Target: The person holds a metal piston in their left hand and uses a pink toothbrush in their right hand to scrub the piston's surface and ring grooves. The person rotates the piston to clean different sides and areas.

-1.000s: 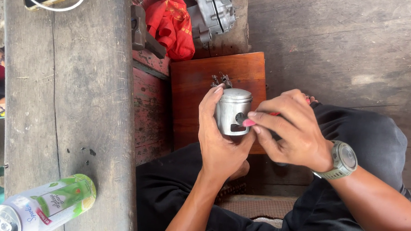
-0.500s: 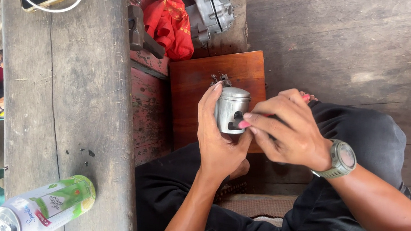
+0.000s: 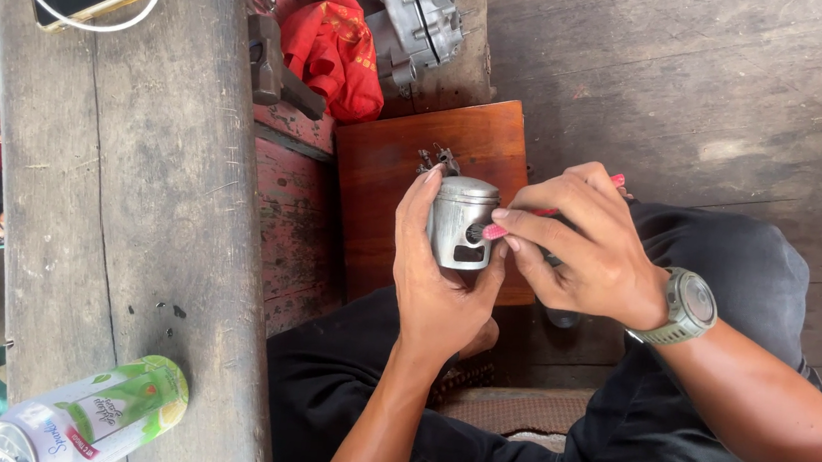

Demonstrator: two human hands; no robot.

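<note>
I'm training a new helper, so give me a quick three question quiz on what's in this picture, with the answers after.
1. True or false: the left hand holds the metal piston.
2. What does the right hand hold against the piston's side hole? A) a hammer B) a thin red tool C) a phone
3. What lies on the wooden bench nearest the camera?

Key
1. True.
2. B; its pink tip is at the hole.
3. A green and white drink can on its side.
</note>
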